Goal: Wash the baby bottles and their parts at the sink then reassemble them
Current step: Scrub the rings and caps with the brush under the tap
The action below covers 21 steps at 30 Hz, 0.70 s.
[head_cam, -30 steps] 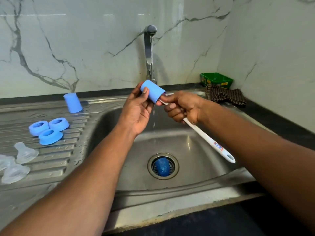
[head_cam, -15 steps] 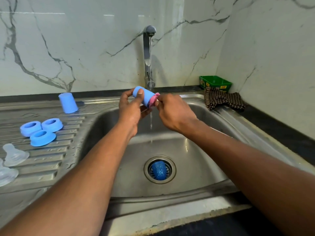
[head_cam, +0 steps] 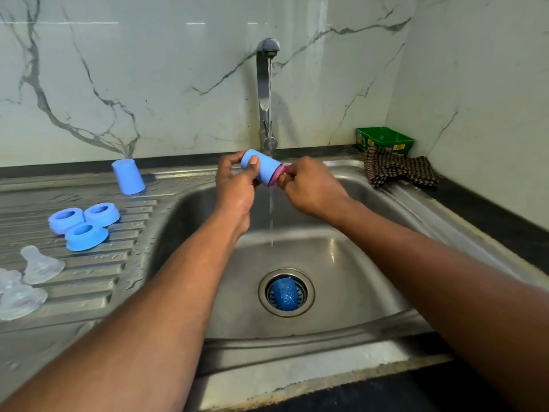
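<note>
Blue bottle cap [head_cam: 259, 166] held tilted over the sink basin [head_cam: 341, 263], just in front of the tap [head_cam: 265, 93], open end toward the right. Left hand [head_cam: 236, 185] grip: fingers and thumb curled round the cap's closed end, thumb on top. Right hand [head_cam: 312, 187] grip: closed, fingertips pinched at the cap's mouth on something pink [head_cam: 279, 172], likely a brush head or sponge pushed inside; cannot tell which, and no handle is visible. Thin water stream [head_cam: 271, 203] runs from the tap past the cap's mouth into the basin.

Step judged: scrubbing the inside of this cap; washing is only partly done, reassembly not begun.

On the draining board [head_cam: 89, 278] to the left: a second blue cap [head_cam: 128, 176] standing mouth down, three blue collar rings [head_cam: 84, 223] touching each other, and clear silicone nipples [head_cam: 40, 266] near the left edge. A blue object [head_cam: 283, 294] sits in the drain strainer. Green box [head_cam: 384, 139] and checked cloth [head_cam: 398, 169] are at the back right corner of the table.

Risks: the wet cap could slip from the left grip and fall into the basin if twisting force rises. The blue object in the drain could slow drainage. Nipples lie close to the board's edge and an elbow could knock them.
</note>
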Each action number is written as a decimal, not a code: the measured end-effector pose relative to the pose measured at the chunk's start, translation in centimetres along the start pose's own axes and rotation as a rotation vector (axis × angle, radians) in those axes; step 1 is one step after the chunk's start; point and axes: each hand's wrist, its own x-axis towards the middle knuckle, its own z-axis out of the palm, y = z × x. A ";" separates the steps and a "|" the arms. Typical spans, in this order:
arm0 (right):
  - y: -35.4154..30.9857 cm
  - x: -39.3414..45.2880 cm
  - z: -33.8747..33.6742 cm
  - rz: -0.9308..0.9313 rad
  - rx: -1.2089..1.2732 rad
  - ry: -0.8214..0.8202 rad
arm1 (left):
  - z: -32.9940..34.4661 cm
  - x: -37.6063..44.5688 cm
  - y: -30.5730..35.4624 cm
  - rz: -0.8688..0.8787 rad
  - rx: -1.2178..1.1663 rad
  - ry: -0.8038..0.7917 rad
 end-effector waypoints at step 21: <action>2.8 -0.5 1.7 0.083 0.250 -0.026 | -1.6 -0.8 1.5 -0.107 -0.210 0.159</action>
